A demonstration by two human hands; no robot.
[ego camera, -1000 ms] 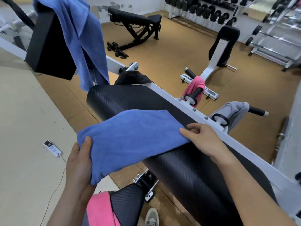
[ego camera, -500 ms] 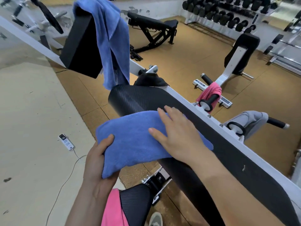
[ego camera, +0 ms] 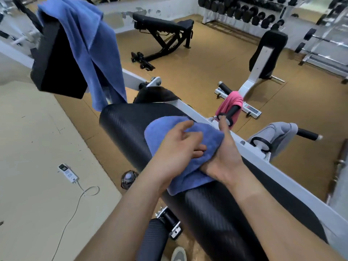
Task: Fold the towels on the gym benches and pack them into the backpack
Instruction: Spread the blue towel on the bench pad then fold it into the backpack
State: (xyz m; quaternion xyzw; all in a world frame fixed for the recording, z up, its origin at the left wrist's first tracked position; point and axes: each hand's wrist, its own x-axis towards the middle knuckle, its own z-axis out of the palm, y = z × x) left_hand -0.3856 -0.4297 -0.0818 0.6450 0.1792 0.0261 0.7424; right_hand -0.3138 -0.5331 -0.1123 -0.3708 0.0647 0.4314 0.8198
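A folded blue towel (ego camera: 165, 130) lies across the black padded bench (ego camera: 122, 125) in front of me. My left hand (ego camera: 177, 147) rests on top of it with fingers spread and relaxed. At the towel's right edge my right hand (ego camera: 226, 159) holds the fold, palm turned inward, one finger straight along the edge and the others hidden under the cloth. A second blue towel (ego camera: 84, 40) hangs over a raised black pad at upper left. A pink towel (ego camera: 228, 102) is draped on a foam roller bar and a grey towel (ego camera: 280, 130) on another handle. I see no backpack for certain.
A dark cloth (ego camera: 154, 94) lies behind the bench pad. On the floor are a white remote with a cord (ego camera: 67, 173) and a water bottle (ego camera: 129, 178). A black incline bench (ego camera: 162, 29), a white-framed bench (ego camera: 267, 53) and a dumbbell rack (ego camera: 244, 12) stand farther back.
My left hand carried the towel's left end over to the right, folding it narrower. My right hand left the towel's top and moved to its right edge. The view shifted.
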